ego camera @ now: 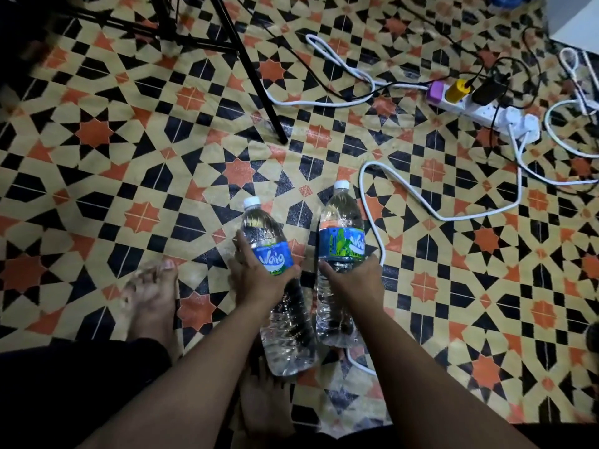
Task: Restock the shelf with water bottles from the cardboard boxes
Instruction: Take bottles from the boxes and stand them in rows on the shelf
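I carry two clear water bottles with white caps and blue labels above a patterned tile floor. My left hand (256, 280) grips the left bottle (274, 251) around its middle, thumb and fingers wrapped over the label. My right hand (353, 280) grips the right bottle (342, 231) just below its label. Both bottles point away from me, caps forward. No shelf or cardboard box is in view.
White cables (376, 222) loop over the floor to the right, one passing under the right bottle. A power strip (479, 106) with several plugs lies at the upper right. Black stand legs (256, 79) reach down from the top. My bare feet (150, 299) are below the bottles.
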Motion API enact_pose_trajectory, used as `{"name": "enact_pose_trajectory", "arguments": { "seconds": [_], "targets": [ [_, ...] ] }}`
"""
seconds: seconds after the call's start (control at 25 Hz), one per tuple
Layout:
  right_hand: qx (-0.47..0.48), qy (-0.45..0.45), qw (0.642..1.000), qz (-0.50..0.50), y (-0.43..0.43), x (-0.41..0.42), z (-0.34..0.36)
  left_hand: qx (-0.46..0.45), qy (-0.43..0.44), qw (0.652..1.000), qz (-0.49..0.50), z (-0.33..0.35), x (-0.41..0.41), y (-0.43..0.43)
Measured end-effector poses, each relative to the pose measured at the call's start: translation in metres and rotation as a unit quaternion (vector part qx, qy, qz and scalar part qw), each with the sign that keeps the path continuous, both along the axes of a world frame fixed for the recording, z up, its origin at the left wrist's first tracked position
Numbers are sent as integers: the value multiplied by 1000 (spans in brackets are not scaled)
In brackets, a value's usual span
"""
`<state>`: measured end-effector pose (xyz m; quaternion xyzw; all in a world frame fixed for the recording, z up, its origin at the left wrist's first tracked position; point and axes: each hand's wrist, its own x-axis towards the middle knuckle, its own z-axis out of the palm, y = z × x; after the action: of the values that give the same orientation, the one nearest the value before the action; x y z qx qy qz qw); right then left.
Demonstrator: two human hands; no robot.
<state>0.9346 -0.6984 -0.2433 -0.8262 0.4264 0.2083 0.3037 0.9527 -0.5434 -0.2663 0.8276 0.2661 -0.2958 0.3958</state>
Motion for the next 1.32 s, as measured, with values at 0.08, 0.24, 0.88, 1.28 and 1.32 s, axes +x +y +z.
{"name": "enact_pose_trajectory", "arguments": {
  "seconds": [0.08, 0.24, 0.88, 1.28, 1.32],
  "targets": [
    [1, 23, 999, 28, -3, 1, 5, -28, -23, 998, -42, -1, 12, 12],
    [-5, 83, 996, 24, 8, 0, 6, -61, -64, 990, -108, 1, 25, 19],
    [8, 4, 998, -64, 27, -6, -26, 24, 13, 1000, 1, -11, 10, 17],
    [33, -75, 994, -67, 43, -17, 3, 29, -26, 989, 142, 8, -3, 46],
    [41, -85, 993, -64, 48, -16, 10, 33, -39, 987, 151, 18, -1, 48]
  ]
}}
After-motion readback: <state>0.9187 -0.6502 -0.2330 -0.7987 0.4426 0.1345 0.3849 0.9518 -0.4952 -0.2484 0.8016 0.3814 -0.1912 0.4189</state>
